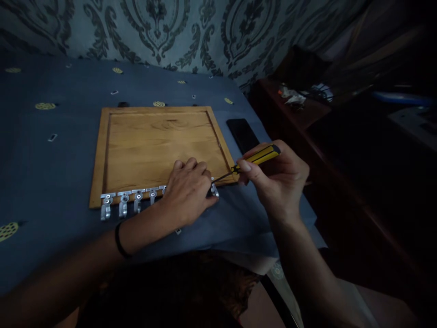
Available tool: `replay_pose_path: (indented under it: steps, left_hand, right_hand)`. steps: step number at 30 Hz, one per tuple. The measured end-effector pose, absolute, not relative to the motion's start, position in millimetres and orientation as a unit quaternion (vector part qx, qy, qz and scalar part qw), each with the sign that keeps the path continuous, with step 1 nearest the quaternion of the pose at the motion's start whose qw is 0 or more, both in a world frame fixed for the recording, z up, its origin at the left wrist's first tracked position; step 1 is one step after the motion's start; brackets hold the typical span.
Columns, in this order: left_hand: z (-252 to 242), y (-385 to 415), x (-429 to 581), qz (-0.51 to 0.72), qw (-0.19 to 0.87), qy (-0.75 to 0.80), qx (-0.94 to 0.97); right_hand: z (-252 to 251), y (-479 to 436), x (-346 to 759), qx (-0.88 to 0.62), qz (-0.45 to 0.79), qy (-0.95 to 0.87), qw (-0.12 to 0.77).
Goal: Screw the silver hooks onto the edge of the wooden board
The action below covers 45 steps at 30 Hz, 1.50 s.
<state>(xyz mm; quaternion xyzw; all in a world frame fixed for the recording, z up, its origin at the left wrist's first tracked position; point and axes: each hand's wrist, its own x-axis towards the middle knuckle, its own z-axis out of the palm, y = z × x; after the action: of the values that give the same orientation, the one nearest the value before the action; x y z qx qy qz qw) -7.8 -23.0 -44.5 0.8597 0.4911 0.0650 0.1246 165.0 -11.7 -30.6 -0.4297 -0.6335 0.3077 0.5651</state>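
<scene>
A framed wooden board lies flat on the blue cloth. Along its near edge runs a metal hook rail, with several silver hooks hanging past the wood and cross-head screws showing. My left hand is curled over the right part of this rail, hiding some hooks; its thumb lies beside the rightmost hook. Between the thumb and fingers of my right hand is a yellow and black screwdriver. Its shaft slants down left to the rail's right end, where the tip is hidden at my left fingers.
A black phone lies just right of the board. The bed-like surface has a blue patterned cloth, with a patterned wall behind. To the right stands a dark red wooden cabinet with small items on top.
</scene>
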Motion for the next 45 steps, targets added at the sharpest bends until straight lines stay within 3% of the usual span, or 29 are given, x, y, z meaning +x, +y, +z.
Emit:
replay_pose_path:
  steps: [13, 24, 30, 36, 45]
  left_hand:
    - [-44.0, -24.0, -9.0, 0.084, 0.119, 0.482, 0.864]
    - [-45.2, -24.3, -8.8, 0.089, 0.115, 0.481, 0.865]
    - [-46.7, -24.1, -9.4, 0.094, 0.122, 0.48, 0.864]
    - [-47.1, -24.3, -9.2, 0.101, 0.112, 0.48, 0.864]
    - [-47.7, -24.0, -9.3, 0.103, 0.111, 0.48, 0.864]
  right_hand:
    - [-33.7, -17.5, 178.3, -0.399, 0.352, -0.671, 0.517]
    - [-38.2, -15.4, 157.4, -0.443, 0.243, -0.64, 0.578]
    - [-38.1, -15.5, 159.8, -0.411, 0.167, -0.582, 0.681]
    - [-43.3, -18.5, 161.7, -0.433, 0.204, -0.62, 0.621]
    - [-45.8, -18.3, 160.1, -0.449, 0.203, -0.631, 0.598]
